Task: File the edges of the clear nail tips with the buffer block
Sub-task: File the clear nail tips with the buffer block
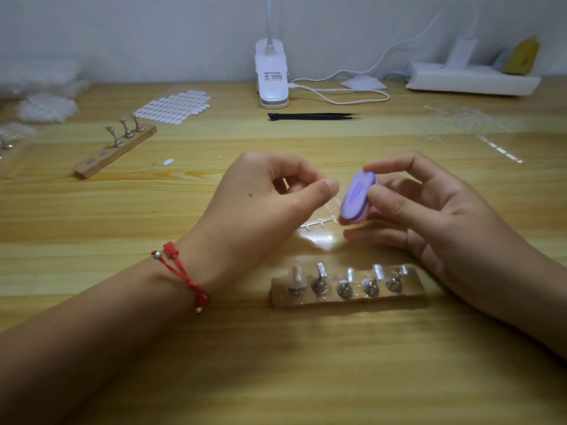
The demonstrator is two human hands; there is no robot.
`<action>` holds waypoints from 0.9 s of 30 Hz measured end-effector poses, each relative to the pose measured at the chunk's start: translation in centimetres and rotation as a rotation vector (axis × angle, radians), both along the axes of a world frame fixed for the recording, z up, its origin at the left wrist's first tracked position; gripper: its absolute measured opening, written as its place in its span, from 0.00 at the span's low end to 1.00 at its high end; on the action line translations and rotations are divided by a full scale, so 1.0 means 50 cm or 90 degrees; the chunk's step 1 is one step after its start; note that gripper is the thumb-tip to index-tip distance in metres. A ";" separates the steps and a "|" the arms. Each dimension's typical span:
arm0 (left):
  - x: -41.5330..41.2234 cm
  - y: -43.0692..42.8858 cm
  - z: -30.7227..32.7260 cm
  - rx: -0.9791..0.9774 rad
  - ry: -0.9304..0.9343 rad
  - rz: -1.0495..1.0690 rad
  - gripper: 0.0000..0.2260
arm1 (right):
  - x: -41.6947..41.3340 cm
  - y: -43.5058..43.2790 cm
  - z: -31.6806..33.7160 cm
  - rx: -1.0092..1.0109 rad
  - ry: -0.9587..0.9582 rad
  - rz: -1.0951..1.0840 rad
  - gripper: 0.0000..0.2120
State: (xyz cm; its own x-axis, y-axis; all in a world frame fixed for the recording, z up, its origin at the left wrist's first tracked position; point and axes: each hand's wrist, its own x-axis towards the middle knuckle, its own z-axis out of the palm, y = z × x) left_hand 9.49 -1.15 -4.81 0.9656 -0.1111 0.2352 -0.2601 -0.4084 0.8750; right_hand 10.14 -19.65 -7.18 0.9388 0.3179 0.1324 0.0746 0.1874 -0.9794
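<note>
Above the table (276, 378), the left hand (260, 194) is pinched thumb to forefinger, its contents not discernible; just right of it, the right hand (435, 210) is clamped on the buffer (357, 199); on the near stand (411, 291), clear tips (349, 275) are mounted.

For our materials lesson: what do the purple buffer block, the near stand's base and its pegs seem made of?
The buffer block is likely foam: matte lilac faces, with a darker layer at its edge. The stand base is seemingly wood: tan and matte. The pegs are probably metal, going by their grey glints.
</note>
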 end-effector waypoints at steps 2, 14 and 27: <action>-0.002 -0.003 -0.001 0.010 0.007 -0.019 0.08 | 0.000 0.001 0.000 -0.001 -0.003 -0.003 0.12; -0.003 -0.001 -0.004 0.005 0.017 -0.033 0.07 | 0.004 -0.004 0.000 0.047 0.028 -0.026 0.11; 0.003 0.003 -0.002 0.001 0.036 -0.045 0.06 | -0.002 0.002 0.003 -0.006 0.006 -0.001 0.11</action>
State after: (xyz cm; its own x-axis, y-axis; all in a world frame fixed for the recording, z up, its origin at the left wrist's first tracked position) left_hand 9.63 -0.97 -4.91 0.9672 -0.1791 0.1803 -0.2382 -0.3919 0.8886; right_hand 10.03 -19.57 -7.04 0.9404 0.3178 0.1210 0.0663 0.1777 -0.9818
